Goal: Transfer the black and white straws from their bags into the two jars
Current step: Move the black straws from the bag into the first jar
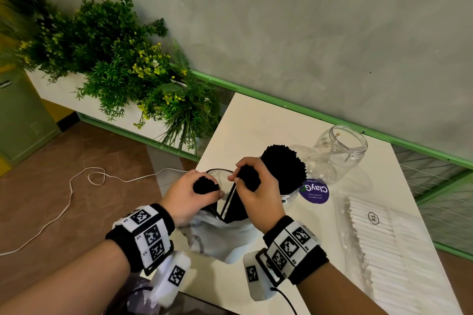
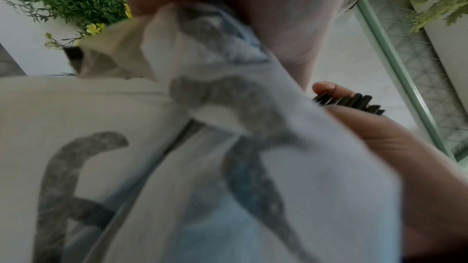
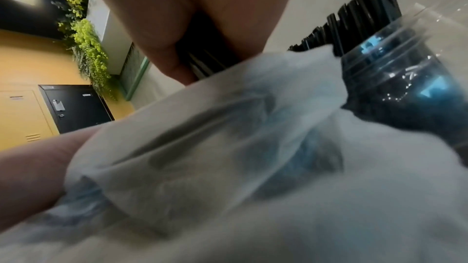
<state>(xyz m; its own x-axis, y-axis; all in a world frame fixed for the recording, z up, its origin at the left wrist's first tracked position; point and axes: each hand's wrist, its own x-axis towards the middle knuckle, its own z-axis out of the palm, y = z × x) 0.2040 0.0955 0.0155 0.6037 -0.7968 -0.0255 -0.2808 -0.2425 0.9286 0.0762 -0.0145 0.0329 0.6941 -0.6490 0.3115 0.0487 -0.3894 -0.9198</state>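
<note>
gripping a bunch of black straws each, the left hand and right hand had fingers curled tight above the white bag. more straws filled one jar; the clear jar lay beside the white straws.

**Wrist gear on bare forearms**

The left hand and the right hand each have a black wristband with white square-code marker blocks. A white camera box hangs under each wrist, with a thin black cable.
</note>
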